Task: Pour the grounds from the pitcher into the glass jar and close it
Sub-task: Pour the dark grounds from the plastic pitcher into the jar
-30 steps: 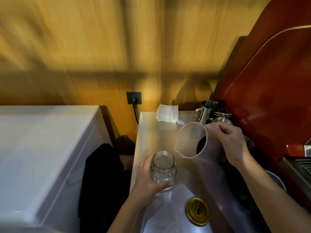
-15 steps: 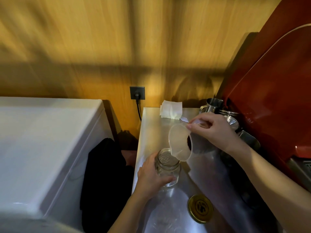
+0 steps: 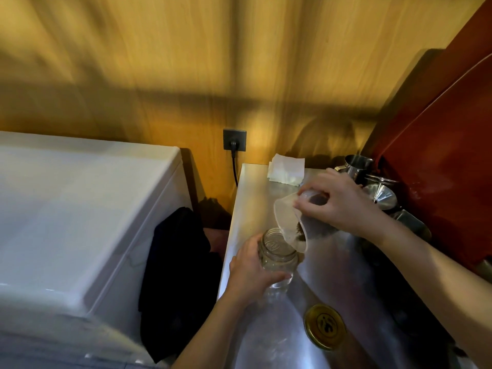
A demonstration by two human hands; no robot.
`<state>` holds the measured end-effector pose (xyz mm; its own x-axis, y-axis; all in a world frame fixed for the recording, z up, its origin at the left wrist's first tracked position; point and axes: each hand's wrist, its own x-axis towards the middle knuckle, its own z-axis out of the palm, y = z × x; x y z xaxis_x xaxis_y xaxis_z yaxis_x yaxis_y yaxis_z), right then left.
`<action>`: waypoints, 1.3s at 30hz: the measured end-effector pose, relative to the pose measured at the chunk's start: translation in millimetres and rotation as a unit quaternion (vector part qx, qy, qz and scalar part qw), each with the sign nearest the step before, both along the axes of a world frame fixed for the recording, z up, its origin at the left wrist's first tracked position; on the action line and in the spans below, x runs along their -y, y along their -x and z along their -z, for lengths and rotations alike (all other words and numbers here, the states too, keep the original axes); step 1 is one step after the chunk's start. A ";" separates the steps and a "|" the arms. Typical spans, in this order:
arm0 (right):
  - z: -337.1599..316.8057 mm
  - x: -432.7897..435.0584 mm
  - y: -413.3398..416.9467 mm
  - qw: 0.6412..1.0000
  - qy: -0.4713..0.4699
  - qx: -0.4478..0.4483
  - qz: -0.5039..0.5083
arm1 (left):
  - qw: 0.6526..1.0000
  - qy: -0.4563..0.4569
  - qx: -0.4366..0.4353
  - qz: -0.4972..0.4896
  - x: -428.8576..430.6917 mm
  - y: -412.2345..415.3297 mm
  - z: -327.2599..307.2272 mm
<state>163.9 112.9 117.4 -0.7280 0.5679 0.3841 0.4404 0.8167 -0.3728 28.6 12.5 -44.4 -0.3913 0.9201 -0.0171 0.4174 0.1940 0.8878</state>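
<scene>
Head view: the right hand (image 3: 343,201) hides much of the tipped pitcher (image 3: 291,222), grip clamped on it, dark grounds (image 3: 302,231) at its lip over the jar (image 3: 278,255). Left hand (image 3: 253,270) grasps that jar, lower centre. Gold lid (image 3: 325,326) lies on the surface (image 3: 346,275) nearby.

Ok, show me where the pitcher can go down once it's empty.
Bare steel counter between the white paper and the glass jar. Also between the jar and the gold lid. The right edge is crowded with metal cups and a funnel.
</scene>
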 end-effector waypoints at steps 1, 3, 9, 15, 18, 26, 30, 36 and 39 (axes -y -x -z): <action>-1.2 0.4 1.4 1.000 -0.004 0.004 -0.005 | 1.000 0.000 -0.001 -0.001 0.1 -0.2 -0.1; -3.4 0.9 3.7 1.000 -0.009 0.019 -0.006 | 1.000 -0.003 0.000 -0.001 0.1 -0.4 0.2; -5.7 -1.0 9.2 0.999 -0.008 0.047 -0.008 | 1.000 0.000 0.005 -0.003 0.9 -1.8 -0.4; -3.3 2.2 17.2 0.998 -0.016 0.049 -0.039 | 1.000 0.008 -0.006 -0.001 0.8 -1.9 -1.1; 0.2 3.1 18.7 0.996 -0.034 0.049 -0.059 | 1.000 0.010 -0.017 -0.003 1.1 -1.8 -1.5; -0.3 1.2 17.5 0.993 -0.071 0.051 -0.081 | 0.999 0.012 -0.031 -0.012 1.5 -2.7 -2.1; 0.6 1.7 18.7 0.990 -0.085 0.061 -0.096 | 0.999 0.013 -0.031 -0.013 1.0 -3.4 -1.7; 1.8 0.7 19.3 0.988 -0.100 0.055 -0.103 | 0.999 0.015 -0.034 -0.014 1.9 -3.3 -1.9; 2.5 0.9 19.4 0.985 -0.112 0.062 -0.112 | 0.999 0.012 -0.037 -0.018 2.8 -4.3 -2.4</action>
<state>144.5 112.0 114.9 -0.8749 0.2981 0.3817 0.2701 0.9545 -0.1264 33.0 9.6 -41.9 -0.4244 0.9054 -0.0091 0.4740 0.2307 0.8498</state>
